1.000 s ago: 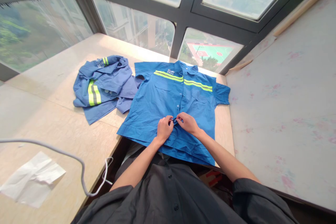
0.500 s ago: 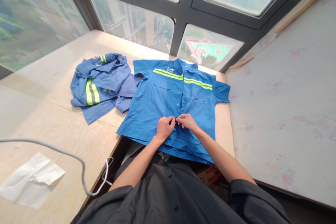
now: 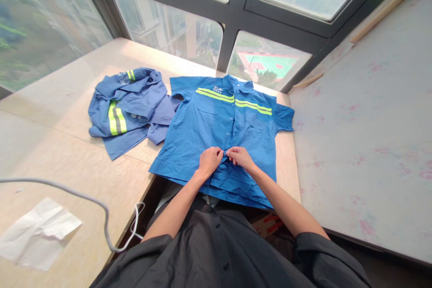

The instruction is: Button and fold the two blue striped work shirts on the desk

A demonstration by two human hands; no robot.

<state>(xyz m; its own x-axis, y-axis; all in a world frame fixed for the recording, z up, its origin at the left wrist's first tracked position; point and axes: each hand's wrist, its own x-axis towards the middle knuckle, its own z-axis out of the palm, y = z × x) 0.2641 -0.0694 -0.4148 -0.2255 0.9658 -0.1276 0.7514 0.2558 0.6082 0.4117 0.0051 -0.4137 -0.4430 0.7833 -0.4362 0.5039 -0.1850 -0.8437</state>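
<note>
A blue short-sleeved work shirt (image 3: 199, 130) with yellow-green and grey reflective chest bands lies front side up, collar toward the window, its hem hanging over the front edge. My left hand (image 3: 210, 160) pinches the front placket low down, fingers closed on the cloth. Close beside it, my right hand (image 3: 239, 157) grips the other side of the placket between thumb and fingers. The fingertips nearly meet, and whatever button is between them is hidden. Higher on the placket, several pale buttons show in a line.
Left of the shirt lies a crumpled blue garment (image 3: 135, 108) with reflective bands. A grey cable (image 3: 81, 195) crosses the pale ledge (image 3: 67, 144) near a creased white paper (image 3: 38, 234). Windows (image 3: 168, 27) stand behind; a floral-papered wall (image 3: 364, 144) bounds the right.
My left hand has shifted slightly left and turned a little, still at the placket. My right hand has barely moved. The whole view has drifted slightly.
</note>
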